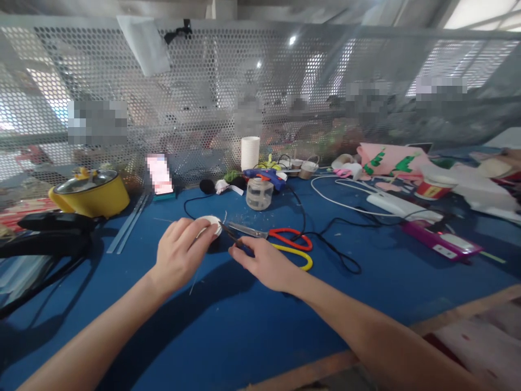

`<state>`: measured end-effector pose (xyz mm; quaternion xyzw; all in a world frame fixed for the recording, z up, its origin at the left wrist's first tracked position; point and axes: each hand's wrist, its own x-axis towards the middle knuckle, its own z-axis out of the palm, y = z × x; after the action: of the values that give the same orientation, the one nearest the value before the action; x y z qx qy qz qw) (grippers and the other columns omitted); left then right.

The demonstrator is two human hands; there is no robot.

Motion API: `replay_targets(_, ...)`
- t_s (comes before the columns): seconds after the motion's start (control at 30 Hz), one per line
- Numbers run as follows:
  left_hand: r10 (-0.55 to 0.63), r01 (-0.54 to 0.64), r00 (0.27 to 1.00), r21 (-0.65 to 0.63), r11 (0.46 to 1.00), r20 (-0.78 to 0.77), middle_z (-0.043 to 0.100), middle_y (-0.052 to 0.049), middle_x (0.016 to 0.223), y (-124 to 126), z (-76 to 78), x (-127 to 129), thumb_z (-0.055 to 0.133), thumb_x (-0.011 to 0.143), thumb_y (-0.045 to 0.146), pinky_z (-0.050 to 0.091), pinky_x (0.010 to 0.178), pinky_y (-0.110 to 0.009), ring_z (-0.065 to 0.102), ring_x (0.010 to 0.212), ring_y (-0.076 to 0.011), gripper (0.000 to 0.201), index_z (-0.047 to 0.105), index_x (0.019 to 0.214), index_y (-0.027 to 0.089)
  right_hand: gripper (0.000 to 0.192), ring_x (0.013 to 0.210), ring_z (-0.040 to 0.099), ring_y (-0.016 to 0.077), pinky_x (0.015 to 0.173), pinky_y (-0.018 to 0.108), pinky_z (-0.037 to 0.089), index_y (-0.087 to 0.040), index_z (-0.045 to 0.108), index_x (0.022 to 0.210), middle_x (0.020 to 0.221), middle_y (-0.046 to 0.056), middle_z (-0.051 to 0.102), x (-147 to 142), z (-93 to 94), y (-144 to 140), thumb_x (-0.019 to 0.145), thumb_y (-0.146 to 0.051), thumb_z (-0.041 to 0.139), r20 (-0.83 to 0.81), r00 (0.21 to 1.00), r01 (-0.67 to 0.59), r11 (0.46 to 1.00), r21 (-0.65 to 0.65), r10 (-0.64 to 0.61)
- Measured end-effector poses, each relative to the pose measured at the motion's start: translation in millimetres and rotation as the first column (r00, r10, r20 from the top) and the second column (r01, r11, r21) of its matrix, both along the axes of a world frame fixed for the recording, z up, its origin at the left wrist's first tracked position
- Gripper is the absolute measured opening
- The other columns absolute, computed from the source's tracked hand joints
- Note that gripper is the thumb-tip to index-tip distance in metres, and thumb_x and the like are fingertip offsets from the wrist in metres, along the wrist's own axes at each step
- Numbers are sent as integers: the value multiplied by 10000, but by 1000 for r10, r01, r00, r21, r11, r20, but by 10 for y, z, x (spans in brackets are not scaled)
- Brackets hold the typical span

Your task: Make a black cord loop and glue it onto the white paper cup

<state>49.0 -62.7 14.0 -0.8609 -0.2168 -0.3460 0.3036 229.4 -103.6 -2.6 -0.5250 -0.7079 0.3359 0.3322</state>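
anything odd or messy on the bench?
Mostly clutter. Pale scraps and threads litter the blue table around the white round piece under the left hand. A black cord loops loose past the scissors.

Blue table (228, 326): scissors (272, 234), jar (259, 193), pot (91, 193) (yellow), cables.

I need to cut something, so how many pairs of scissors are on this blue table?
2. The red-handled scissors and the yellow-handled scissors lie overlapping, just beyond the right hand, blades toward the left hand. More could be hidden in the clutter at the back.
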Motion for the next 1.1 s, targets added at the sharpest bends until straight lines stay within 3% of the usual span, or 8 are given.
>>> replay_targets(0.27, 108, 32, 936, -386, 922, 336, 612, -39, 713, -111, 7, 125, 554, 734, 207, 407, 577, -246, 521, 622, -127, 90, 643, 735, 190, 242, 541, 467, 111, 530, 239, 342, -160, 516, 719, 619, 6, 544, -31, -89, 5, 821, -342, 393, 26, 999, 23, 994, 108, -26)
replay_targets(0.37, 334, 446, 731, -787, 426, 595, 501, 9, 546, -135, 57, 195, 589, 693, 244, 337, 430, -190, 414, 456, -64, 116, 601, 630, 147, 232, 555, 486, 123, 528, 243, 352, -166, 517, 743, 630, 12, 555, -38, -113, -3, 822, -345, 392, 38, 998, 42, 985, 167, -49)
replay_targets(0.47, 579, 797, 556, -581, -167, 597, 365, 58, 470, -131, 93, 237, 625, 647, 211, 214, 343, -135, 262, 378, -13, 133, 549, 591, 117, 198, 590, 514, 144, 554, 258, 374, -163, 530, 782, 660, 31, 578, -46, -115, -9, 815, -315, 408, 47, 996, 69, 972, 227, -81)
replay_targets(0.57, 632, 848, 519, -440, -295, 576, 389, 54, 480, -128, 98, 246, 636, 635, 185, 221, 341, -119, 270, 378, -5, 122, 545, 610, 108, 188, 610, 528, 152, 575, 265, 388, -156, 544, 796, 681, 43, 594, -38, -94, 10, 810, -294, 416, 45, 995, 75, 971, 229, -87)
replay_targets(0.67, 507, 666, 686, -731, -148, 522, 491, 17, 518, -156, 95, 222, 536, 739, 306, 278, 353, -158, 339, 373, -34, 195, 570, 677, 124, 203, 630, 522, 149, 591, 262, 394, -148, 547, 792, 696, 45, 595, 0, -53, 56, 814, -297, 411, 21, 996, 86, 974, 210, -92)
replay_targets(0.77, 238, 256, 885, -845, 469, 400, 572, -16, 590, -174, 108, 158, 470, 787, 272, 391, 476, -207, 484, 497, -94, 180, 602, 747, 156, 217, 604, 499, 139, 571, 256, 384, -144, 529, 739, 648, 33, 567, 42, -9, 93, 812, -312, 413, 31, 990, 133, 975, 177, -141)
replay_targets(0.87, 26, 65, 972, -372, 926, 234, 630, -66, 789, -133, 127, 84, 495, 769, 153, 433, 653, -255, 541, 716, -146, 132, 616, 818, 171, 221, 589, 484, 132, 549, 248, 367, -150, 519, 709, 635, 28, 553, 44, 1, 87, 811, -314, 412, 45, 990, 124, 980, 156, -133)
replay_targets(1.1, -61, 106, 982, -253, 962, 179, 633, -59, 727, -55, 92, 71, 557, 733, 137, 432, 636, -267, 517, 649, -139, 80, 633, 743, 161, 234, 562, 487, 123, 550, 250, 363, -162, 525, 747, 640, 21, 565, -27, -79, 0, 824, -337, 389, 25, 999, 26, 991, 130, -29)
